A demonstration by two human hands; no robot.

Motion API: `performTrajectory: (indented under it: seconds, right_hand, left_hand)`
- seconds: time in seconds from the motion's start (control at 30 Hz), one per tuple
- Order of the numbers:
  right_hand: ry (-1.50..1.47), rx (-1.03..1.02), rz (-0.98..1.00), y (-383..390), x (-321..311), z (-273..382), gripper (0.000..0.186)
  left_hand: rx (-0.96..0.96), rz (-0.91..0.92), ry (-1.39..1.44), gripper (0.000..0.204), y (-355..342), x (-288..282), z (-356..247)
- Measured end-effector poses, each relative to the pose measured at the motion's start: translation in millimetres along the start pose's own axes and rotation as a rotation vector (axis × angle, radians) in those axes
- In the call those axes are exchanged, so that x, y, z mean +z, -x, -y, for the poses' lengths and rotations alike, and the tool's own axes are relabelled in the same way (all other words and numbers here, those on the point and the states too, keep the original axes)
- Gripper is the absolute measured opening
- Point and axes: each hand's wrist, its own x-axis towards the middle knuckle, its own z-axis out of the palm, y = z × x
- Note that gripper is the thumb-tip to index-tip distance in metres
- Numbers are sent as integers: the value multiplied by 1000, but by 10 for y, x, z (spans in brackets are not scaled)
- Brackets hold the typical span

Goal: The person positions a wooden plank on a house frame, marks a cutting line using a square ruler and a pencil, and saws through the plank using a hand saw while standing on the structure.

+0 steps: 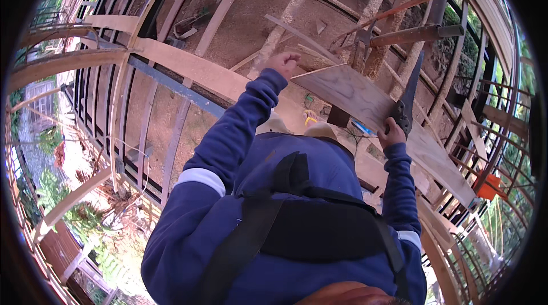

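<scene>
My right hand (391, 133) is closed around the black handle of a handsaw (407, 105). Its dark, tapering blade points away from me, above the far edge of a wide wooden board (365, 94). This board slants from the centre down toward the lower right, passing close by my right hand. Near its left end is my left hand (282, 65), raised with the fingers curled in. Whether anything small lies inside those fingers is hidden. Between my arms, a foot with a yellow sandal strap (310, 116) shows below.
Pale beams (177, 62) and narrow joists (228, 2) form an open frame above brown dirt ground (228, 31). A rusty metal pipe (411, 35) juts across at the upper right. An orange object (488, 186) sits by the board's right end. A blue item (364, 128) lies near my right hand.
</scene>
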Motion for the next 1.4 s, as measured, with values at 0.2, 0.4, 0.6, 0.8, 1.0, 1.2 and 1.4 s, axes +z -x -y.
performTrajectory:
  seconds: [0.2, 0.4, 0.6, 0.8, 1.0, 1.2, 1.4]
  right_hand:
    - [113, 350, -40, -127, 260, 207, 14]
    - [146, 456, 10, -229, 256, 293, 12]
    - [193, 557, 68, -331, 271, 392, 13]
    - [174, 653, 119, -347, 262, 347, 19]
    - [105, 521, -9, -282, 319, 220, 15]
    - [85, 581, 92, -335, 158, 327, 20]
    - [76, 564, 42, -267, 213, 258, 20]
  left_hand:
    - [5, 446, -112, 32, -820, 286, -31]
    - [159, 729, -138, 37, -1281, 809, 67]
    - [51, 1059, -132, 38, -1440, 1052, -159]
    - [219, 1092, -422, 31, -1554, 953, -405]
    - [454, 885, -383, 21, -1375, 846, -228]
    - [187, 635, -109, 27, -1007, 1007, -87]
    - [78, 717, -222, 24, -1123, 1125, -205]
